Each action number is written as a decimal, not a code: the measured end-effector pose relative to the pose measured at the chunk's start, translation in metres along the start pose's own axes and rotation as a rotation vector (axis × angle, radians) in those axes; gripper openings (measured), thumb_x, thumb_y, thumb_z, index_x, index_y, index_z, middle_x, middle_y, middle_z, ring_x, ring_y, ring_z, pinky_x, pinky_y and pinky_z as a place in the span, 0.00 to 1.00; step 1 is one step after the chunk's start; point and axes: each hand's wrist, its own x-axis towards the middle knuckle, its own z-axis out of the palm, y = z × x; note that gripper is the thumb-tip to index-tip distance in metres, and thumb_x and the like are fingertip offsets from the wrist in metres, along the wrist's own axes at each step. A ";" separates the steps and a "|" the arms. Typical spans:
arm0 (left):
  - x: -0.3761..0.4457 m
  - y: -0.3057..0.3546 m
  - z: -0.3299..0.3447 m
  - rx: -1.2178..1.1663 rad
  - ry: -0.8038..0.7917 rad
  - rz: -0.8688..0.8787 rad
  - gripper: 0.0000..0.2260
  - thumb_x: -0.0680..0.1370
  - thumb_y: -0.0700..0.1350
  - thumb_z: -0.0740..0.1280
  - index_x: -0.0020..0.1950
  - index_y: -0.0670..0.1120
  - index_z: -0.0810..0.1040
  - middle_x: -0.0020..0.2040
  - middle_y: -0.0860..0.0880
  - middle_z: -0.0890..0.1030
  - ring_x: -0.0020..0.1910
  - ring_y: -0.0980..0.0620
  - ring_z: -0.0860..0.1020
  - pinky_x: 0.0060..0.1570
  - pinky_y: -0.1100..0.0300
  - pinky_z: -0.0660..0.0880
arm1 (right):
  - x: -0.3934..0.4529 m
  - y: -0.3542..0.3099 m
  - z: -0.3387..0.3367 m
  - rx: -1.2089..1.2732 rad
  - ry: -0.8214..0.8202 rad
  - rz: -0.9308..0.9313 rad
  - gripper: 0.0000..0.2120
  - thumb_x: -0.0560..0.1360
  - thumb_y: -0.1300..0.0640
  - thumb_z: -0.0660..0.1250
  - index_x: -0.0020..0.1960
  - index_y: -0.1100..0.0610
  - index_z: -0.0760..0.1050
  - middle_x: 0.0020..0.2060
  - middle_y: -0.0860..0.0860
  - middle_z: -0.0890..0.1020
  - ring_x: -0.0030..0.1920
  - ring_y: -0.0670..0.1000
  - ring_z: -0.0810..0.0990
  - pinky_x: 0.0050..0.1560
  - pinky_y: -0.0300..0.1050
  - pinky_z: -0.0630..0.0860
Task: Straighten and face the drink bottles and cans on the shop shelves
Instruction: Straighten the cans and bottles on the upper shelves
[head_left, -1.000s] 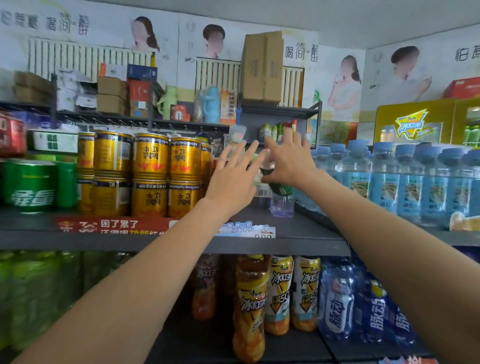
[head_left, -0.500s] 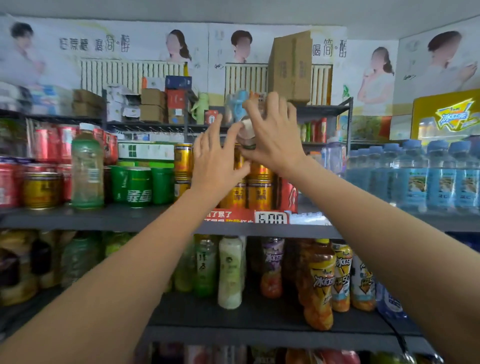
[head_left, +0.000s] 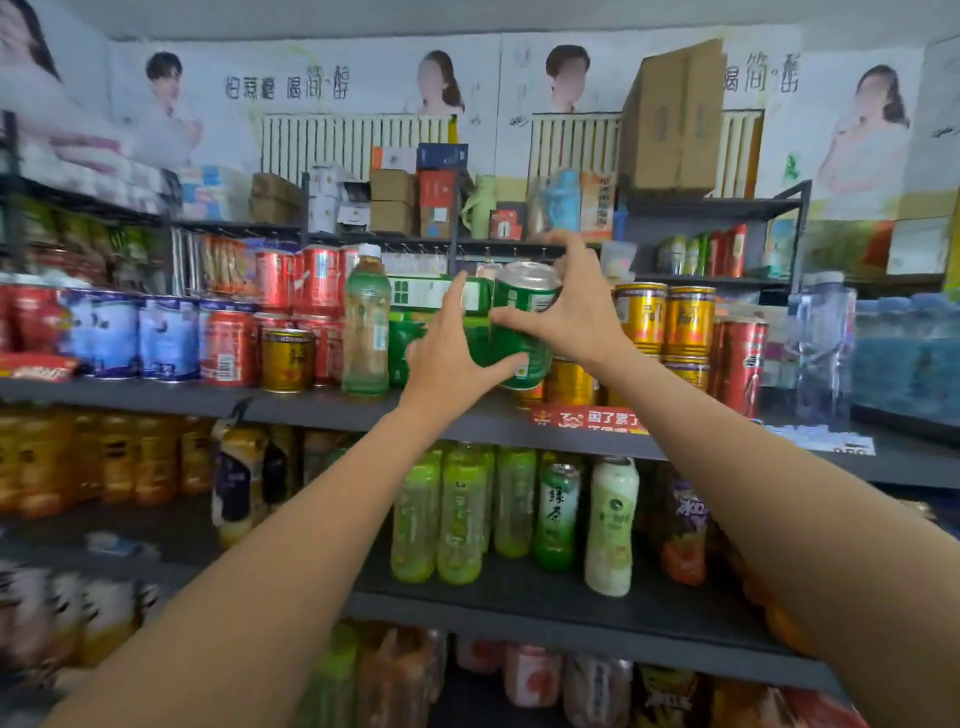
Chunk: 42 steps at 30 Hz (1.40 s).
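Note:
A green drink can (head_left: 522, 332) hangs tilted in front of the upper drinks shelf (head_left: 311, 408), its silver top leaning to the right. My right hand (head_left: 582, 312) grips its upper part from the right. My left hand (head_left: 449, 358) cups its lower left side, thumb under the base. More green cans (head_left: 402, 345) stand behind my left hand. Stacked gold cans (head_left: 665, 319) stand to the right, and a lone tea bottle (head_left: 366, 322) to the left.
Red cans (head_left: 319, 280), a gold can (head_left: 285, 358) and blue-white cans (head_left: 140, 338) fill the shelf's left part. A large water bottle (head_left: 823, 345) stands at the right. Green tea bottles (head_left: 462, 514) line the shelf below. Boxes (head_left: 672, 117) sit on the top rack.
The view has swung left along the shelves. Both hands have come together on a green can in front of the green cans; earlier the left hand was open with nothing in it.

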 end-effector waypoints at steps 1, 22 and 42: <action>-0.001 -0.006 -0.001 -0.044 -0.034 -0.048 0.46 0.68 0.58 0.73 0.76 0.52 0.47 0.72 0.48 0.66 0.70 0.47 0.66 0.68 0.41 0.63 | 0.002 -0.001 0.006 0.016 -0.003 0.011 0.41 0.62 0.50 0.79 0.67 0.57 0.62 0.58 0.55 0.70 0.54 0.50 0.71 0.54 0.40 0.69; 0.049 -0.111 -0.034 0.806 -0.074 0.261 0.26 0.77 0.53 0.62 0.73 0.46 0.62 0.73 0.47 0.62 0.73 0.49 0.59 0.71 0.52 0.52 | 0.071 0.013 0.120 -0.278 -0.376 0.189 0.28 0.65 0.48 0.76 0.56 0.62 0.71 0.56 0.57 0.77 0.57 0.56 0.75 0.52 0.46 0.71; 0.062 -0.176 -0.028 0.804 -0.096 0.617 0.32 0.64 0.46 0.73 0.66 0.39 0.73 0.66 0.42 0.75 0.67 0.45 0.72 0.69 0.46 0.62 | 0.030 0.034 0.186 -0.932 -0.449 -0.175 0.36 0.75 0.49 0.62 0.76 0.64 0.52 0.74 0.63 0.58 0.74 0.62 0.57 0.75 0.55 0.54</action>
